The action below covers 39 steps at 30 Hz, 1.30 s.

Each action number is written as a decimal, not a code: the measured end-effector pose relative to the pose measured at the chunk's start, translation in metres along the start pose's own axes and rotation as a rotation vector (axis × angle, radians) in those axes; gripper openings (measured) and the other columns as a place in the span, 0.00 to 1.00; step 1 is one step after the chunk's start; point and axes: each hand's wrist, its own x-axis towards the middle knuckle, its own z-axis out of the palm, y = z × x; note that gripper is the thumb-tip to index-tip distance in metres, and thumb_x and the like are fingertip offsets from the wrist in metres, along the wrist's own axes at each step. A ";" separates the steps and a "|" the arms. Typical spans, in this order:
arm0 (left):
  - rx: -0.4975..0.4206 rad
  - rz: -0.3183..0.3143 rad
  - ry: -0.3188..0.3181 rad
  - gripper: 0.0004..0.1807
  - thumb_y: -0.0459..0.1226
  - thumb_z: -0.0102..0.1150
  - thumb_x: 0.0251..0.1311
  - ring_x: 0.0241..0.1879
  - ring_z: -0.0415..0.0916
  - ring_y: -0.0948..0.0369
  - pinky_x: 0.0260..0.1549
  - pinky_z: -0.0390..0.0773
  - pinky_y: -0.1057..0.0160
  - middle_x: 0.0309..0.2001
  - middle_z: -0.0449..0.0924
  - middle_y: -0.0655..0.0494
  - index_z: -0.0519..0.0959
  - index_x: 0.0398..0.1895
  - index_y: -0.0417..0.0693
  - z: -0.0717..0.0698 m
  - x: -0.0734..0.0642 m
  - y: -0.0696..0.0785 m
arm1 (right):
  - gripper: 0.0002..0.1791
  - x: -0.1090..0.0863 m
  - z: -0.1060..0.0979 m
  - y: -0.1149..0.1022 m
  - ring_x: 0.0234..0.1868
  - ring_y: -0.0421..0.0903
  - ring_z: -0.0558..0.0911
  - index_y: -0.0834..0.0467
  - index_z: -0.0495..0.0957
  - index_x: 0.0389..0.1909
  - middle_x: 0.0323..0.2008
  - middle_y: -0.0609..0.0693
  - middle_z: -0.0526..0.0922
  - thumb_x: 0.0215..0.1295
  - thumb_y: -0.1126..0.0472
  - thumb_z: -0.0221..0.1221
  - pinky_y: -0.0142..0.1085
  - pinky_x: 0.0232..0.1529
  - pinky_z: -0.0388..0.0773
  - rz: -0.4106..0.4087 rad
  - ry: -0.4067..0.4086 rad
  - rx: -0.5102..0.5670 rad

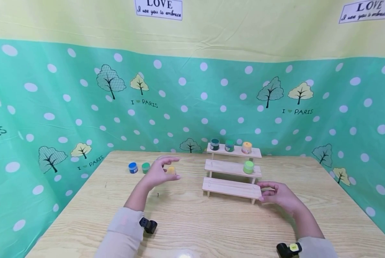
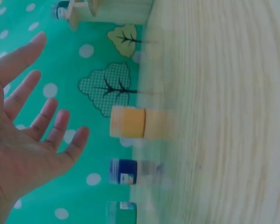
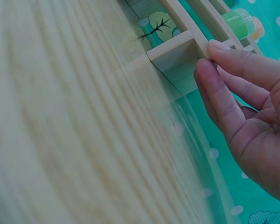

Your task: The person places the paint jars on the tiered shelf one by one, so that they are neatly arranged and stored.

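My left hand [image 1: 158, 173] hovers over the table with thumb and fingers spread apart, holding nothing. Close by its fingertips stands a small yellow-orange paint jar [image 1: 171, 170], partly covered by the hand in the head view. Left of that are a green jar [image 1: 146, 167] and a blue jar [image 1: 133, 167]. At the right, my right hand [image 1: 277, 195] pinches the end of the lowest tier of a three-step wooden shelf [image 1: 231, 187]; in the right wrist view the thumb [image 3: 242, 58] lies over the board's corner and the index finger under it.
The top tier carries a dark teal jar [image 1: 214, 144], a green jar [image 1: 229, 145] and a light orange jar [image 1: 246, 147]. On the middle tier's right end sits a light green jar [image 1: 248, 167]. A polka-dot curtain [image 1: 179, 122] hangs behind the wooden table [image 1: 192, 229].
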 end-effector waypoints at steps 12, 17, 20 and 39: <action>0.037 -0.058 -0.035 0.35 0.39 0.78 0.46 0.64 0.62 0.40 0.63 0.63 0.39 0.66 0.65 0.46 0.77 0.61 0.46 -0.009 0.007 -0.020 | 0.38 -0.001 0.001 -0.002 0.43 0.47 0.82 0.73 0.64 0.65 0.50 0.62 0.80 0.55 0.66 0.70 0.36 0.44 0.82 -0.021 -0.022 0.017; 0.022 -0.114 -0.046 0.34 0.35 0.76 0.48 0.64 0.62 0.41 0.60 0.67 0.40 0.67 0.64 0.46 0.76 0.62 0.47 -0.010 0.010 -0.028 | 0.38 -0.002 0.002 -0.002 0.43 0.47 0.82 0.73 0.64 0.65 0.48 0.62 0.80 0.55 0.67 0.70 0.36 0.44 0.82 -0.011 -0.018 0.015; 0.014 -0.151 -0.055 0.35 0.35 0.76 0.47 0.63 0.64 0.43 0.57 0.71 0.43 0.66 0.65 0.46 0.76 0.62 0.48 -0.009 0.013 -0.032 | 0.38 -0.002 0.003 -0.002 0.43 0.48 0.82 0.72 0.65 0.65 0.48 0.61 0.80 0.55 0.67 0.70 0.36 0.43 0.82 -0.001 -0.007 0.009; 0.057 -0.222 -0.092 0.35 0.30 0.75 0.47 0.61 0.69 0.41 0.58 0.73 0.47 0.63 0.70 0.43 0.75 0.63 0.45 -0.006 0.025 -0.048 | 0.39 -0.001 0.002 -0.002 0.44 0.47 0.82 0.72 0.66 0.65 0.48 0.59 0.81 0.53 0.66 0.71 0.36 0.44 0.82 0.011 0.008 0.012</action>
